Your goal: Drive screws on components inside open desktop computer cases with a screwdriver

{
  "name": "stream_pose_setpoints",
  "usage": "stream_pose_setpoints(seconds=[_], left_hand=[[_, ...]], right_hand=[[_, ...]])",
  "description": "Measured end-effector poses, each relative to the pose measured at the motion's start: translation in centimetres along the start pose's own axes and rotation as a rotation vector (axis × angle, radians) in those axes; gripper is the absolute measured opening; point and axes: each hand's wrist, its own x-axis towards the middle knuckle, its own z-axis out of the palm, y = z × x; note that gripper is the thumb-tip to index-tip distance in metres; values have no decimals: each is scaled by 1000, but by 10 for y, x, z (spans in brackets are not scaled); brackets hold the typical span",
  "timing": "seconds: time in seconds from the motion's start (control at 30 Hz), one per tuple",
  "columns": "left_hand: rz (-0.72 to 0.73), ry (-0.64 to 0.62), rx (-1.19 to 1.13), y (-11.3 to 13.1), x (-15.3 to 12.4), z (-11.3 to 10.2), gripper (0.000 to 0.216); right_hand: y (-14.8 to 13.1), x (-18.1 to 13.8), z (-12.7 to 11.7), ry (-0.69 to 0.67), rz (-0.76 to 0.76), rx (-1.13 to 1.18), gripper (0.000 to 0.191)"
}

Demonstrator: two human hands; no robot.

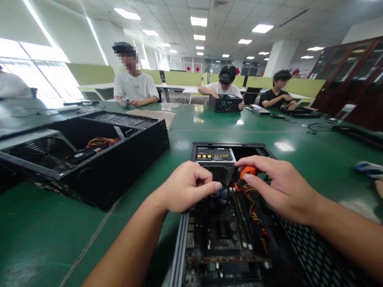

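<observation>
The right hand grips an orange-handled tool, fingers wrapped over it. The left hand is curled closed, its fingertips touching a round black cooler fan. Both hover inside an open computer case lying flat on a green table, just in front of its grey power supply. The tool's tip is hidden beneath the fingers. Anything pinched in the left hand cannot be made out. The bottom edge cuts off the case.
</observation>
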Motion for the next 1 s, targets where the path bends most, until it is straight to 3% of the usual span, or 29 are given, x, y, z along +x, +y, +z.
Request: stream_pose_setpoints(seconds=[0.4,0.53,0.63,0.77,1.0], left_hand=[[14,-1,-2,-1,0,0,47],[20,0,-6,-2,0,0,47],[26,5,0,-2,-1,1,48],[69,11,-24,-7,-1,1,44],[200,38,-122,-19,-2,0,35]], right_hand=[[6,5,4,-27,24,-53,23],[7,5,0,-89,13,-30,34],[-3,8,-7,-155,35,7,39],[-26,19,-12,-191,68,88,21],[-45,27,8,-335,-7,148,24]])
